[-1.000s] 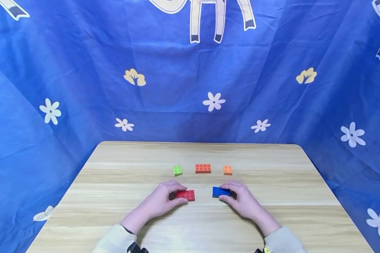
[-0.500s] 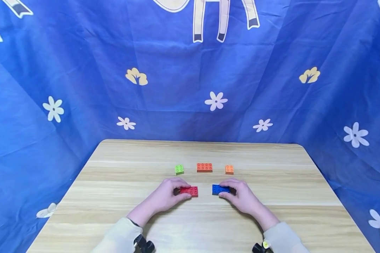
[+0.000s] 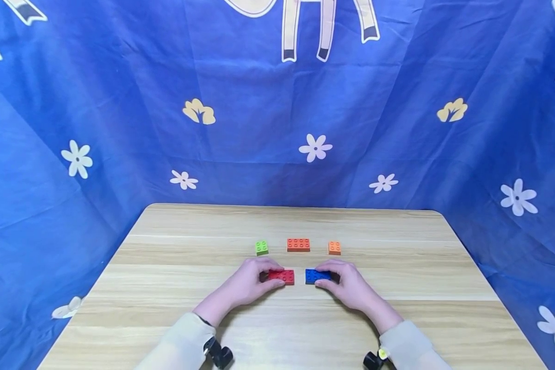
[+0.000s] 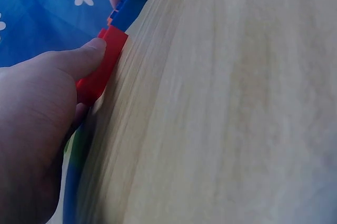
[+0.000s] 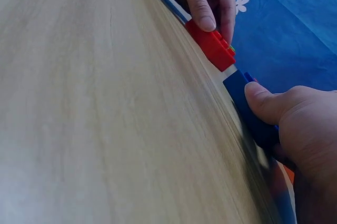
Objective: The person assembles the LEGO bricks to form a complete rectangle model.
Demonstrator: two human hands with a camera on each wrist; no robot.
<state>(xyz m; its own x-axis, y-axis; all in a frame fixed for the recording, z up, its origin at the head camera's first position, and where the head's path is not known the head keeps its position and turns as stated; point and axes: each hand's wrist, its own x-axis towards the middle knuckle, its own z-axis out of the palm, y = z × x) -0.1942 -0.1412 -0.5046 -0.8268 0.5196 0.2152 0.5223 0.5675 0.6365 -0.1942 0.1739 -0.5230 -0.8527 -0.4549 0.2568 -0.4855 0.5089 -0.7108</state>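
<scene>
My left hand [image 3: 251, 281] grips a red building brick [image 3: 287, 277] between thumb and fingers, its studs facing up. Opposite it, my right hand [image 3: 347, 283] pinches a blue building brick [image 3: 311, 276] the same way. The two bricks point end to end, with a narrow gap between them in the head view. Seen from the left wrist, the thumb lies along the near side of the red brick [image 4: 105, 66], and the blue brick [image 4: 132, 10] is just beyond. In the right wrist view the thumb presses the side of the blue brick [image 5: 250, 108].
Behind the hands, a small green brick [image 3: 261, 247], an orange-red brick [image 3: 298, 245] and a small orange brick [image 3: 334, 248] lie in a row on the wooden table [image 3: 203, 221]. A blue patterned curtain [image 3: 259, 180] surrounds the table's back and sides.
My left hand has moved to the right and slightly away from me with the red brick. Lately the right hand has shifted a little left with the blue brick, narrowing the gap.
</scene>
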